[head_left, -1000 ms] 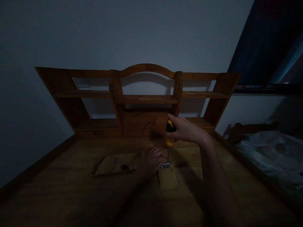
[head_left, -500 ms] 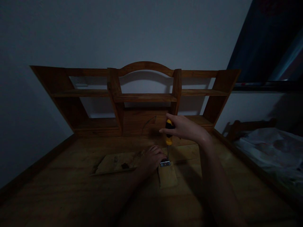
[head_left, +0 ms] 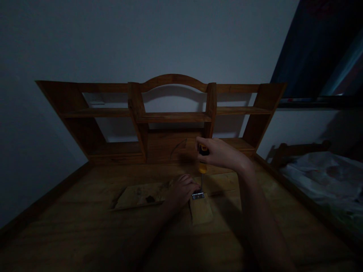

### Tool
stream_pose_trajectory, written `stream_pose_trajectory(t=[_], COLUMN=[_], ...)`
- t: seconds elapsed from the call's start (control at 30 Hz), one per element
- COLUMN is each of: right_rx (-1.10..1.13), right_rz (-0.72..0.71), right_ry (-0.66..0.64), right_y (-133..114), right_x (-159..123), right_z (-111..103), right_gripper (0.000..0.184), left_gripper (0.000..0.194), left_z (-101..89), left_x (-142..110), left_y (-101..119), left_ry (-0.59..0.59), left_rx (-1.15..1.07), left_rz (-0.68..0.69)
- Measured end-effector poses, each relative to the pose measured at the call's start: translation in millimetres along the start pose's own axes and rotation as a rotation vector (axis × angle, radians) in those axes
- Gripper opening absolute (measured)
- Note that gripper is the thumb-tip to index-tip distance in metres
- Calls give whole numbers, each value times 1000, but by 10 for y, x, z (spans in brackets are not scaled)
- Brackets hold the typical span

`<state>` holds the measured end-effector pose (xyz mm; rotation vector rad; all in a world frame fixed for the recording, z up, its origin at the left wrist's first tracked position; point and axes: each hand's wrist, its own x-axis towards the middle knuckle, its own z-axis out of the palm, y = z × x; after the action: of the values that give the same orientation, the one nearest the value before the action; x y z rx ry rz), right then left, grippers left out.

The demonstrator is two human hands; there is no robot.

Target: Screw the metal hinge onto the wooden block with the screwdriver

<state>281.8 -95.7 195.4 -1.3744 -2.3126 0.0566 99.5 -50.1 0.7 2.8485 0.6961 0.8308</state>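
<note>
Closest to me, the wooden desktop (head_left: 85,241) runs in dim, streaky grain. On it lies a small pale wood block (head_left: 202,213), squarish and flat, and at its far edge a metal hinge (head_left: 197,196), a shiny little rectangle with round holes in the leaf. The left hand (head_left: 183,190) is laid low just beside the hinge, fingers together and curled over; I can't tell whether they pinch anything. Under and past that hand stretches a rough board (head_left: 138,196), its left end ragged, with a dark blotch in the wood. The right hand (head_left: 218,151) is wrapped around the yellow-and-black handle of a screwdriver (head_left: 202,168), which stands nearly upright, its thin steel shaft running down to the hinge's far side; the tip is too dark to make out. Off to the right is crumpled, translucent plastic sheeting (head_left: 326,173). Behind everything, a brown wooden hutch (head_left: 174,118) with an arched top rail stands before a smooth, plain wall (head_left: 170,37).
</note>
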Motion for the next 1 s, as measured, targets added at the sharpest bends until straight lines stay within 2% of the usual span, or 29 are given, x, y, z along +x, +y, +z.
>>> stream_pose_trajectory(t=[0.1,0.37,0.47,0.6,0.67,0.77,0.9,1.0], right_rx=[16,0,10,49,44,9,1,26], right_rz=[-16,10,-2,4,14,8,-12,-15], right_ry=[-6,-9,-11,-21,-20,-5,6,7], right_y=[-8,-33,-40,-39,-33,-16,6,9], right_x=[-8,-15,-21,-26,-25,-22,-20,-19], right_z=[-19,-55,-63,-66,-63,-54,-47,-45], right_gripper=[18,12,25,16,19,15,26,20], left_gripper=[23,25,25,26,25,24,24,23], left_z=[7,45,62,72,67,58,70,80], left_x=[-4,-21,-26,-23,-19,-16,-24,-28], left_y=[-10,-36,-53,-61,-59,-57,-58,-51], left_ry=[-3,-8,-7,5,-5,-19,2,22], left_rx=[-16,-56,-82,-97,-87,-76,-98,-109], left_rz=[17,25,51,50,57,57,40,19])
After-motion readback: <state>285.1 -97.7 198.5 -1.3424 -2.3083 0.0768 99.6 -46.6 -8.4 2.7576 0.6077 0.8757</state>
